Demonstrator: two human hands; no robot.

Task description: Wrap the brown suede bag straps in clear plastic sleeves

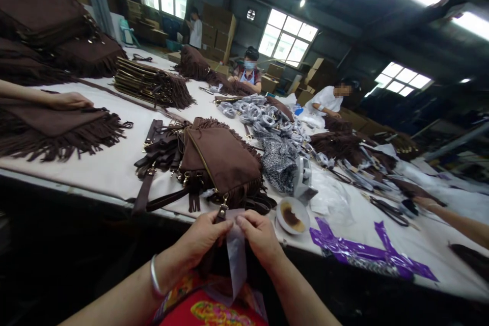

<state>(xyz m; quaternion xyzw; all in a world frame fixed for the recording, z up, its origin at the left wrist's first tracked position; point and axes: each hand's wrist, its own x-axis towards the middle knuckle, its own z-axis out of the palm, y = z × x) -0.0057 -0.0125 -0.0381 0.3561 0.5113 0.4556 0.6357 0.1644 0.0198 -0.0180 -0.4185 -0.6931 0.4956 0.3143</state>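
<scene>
My left hand [202, 237], with a silver bangle at the wrist, pinches a dark brown strap [220, 214] just below its gold clasp. Between both hands hangs a thin pale strip [236, 254], its top edge pinched by my right hand [260, 234] and touching the left fingertips. The strap's clasp lies against the corner of a brown fringed bag [225, 155] on the table [156, 186]. More dark straps [143, 196] with gold hooks are heaped left of that bag.
A white bowl [293, 215] of brown matter and purple packaging [370, 254] lie to the right. Wrapped rings [255, 112] and patterned cloth [278, 163] are behind. Another person's hand [72, 100] rests on a fringed bag at left; an arm [454, 221] reaches in from the right.
</scene>
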